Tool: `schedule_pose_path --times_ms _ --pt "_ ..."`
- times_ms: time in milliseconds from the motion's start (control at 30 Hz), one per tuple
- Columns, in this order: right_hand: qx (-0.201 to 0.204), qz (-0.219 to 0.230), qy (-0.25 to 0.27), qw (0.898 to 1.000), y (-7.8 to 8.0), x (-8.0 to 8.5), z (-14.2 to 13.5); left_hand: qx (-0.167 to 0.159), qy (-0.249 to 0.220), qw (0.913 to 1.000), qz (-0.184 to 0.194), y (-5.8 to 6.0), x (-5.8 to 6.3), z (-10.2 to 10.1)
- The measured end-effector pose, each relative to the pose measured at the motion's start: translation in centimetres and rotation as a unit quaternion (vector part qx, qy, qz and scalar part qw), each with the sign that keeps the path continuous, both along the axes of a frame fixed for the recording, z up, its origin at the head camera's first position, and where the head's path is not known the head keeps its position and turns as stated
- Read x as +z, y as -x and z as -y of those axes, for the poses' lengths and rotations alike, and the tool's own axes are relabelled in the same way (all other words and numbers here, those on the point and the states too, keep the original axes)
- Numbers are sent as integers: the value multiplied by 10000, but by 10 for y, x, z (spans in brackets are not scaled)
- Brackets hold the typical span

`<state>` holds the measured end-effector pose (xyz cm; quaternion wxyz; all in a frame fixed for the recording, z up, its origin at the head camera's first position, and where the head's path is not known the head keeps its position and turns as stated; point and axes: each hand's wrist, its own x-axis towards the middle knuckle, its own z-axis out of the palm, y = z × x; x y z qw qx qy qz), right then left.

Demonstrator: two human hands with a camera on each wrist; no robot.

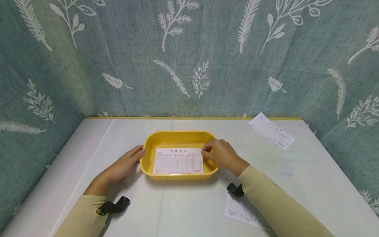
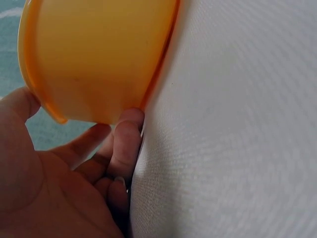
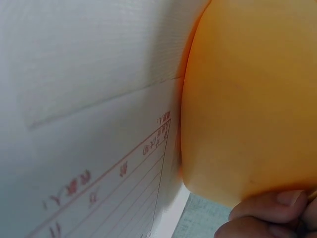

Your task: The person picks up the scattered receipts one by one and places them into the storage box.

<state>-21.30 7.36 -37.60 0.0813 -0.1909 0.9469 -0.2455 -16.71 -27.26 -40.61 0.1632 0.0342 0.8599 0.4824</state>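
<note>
A yellow plastic tray (image 1: 180, 177) with rounded corners stands on the table. Inside it lies a white receipt slip (image 1: 174, 163) printed with a red grid. My left hand (image 1: 125, 164) holds the tray's left end; in the left wrist view the thumb is at the rim and the fingers rest against the wall near the base. Reaching over the right end of the tray, my right hand (image 1: 223, 154) pinches the slip's right edge between thumb and forefinger. The right wrist view shows only some fingers (image 3: 272, 207) by the tray wall; the slip in the tray is hidden there.
A second receipt slip (image 1: 241, 210) lies on the white table (image 1: 177, 207) partly under my right forearm. Another slip (image 1: 270, 130) lies at an angle at the back right. Leaf-patterned green cloth (image 1: 189, 59) hangs behind and along both sides.
</note>
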Motion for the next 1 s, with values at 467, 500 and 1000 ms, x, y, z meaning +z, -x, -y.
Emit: schedule_pose_path --times_ms 467,500,1000 --pt "14 113 -214 9997 0 -1 0 -29 -1 10000 -28 0 -2 -1" --pt "3 105 -225 9997 1 -1 1 -26 -12 10000 -48 -1 -2 -1" --pt "21 112 -137 9998 -1 -2 2 -44 -100 9999 -52 -5 -1 1"
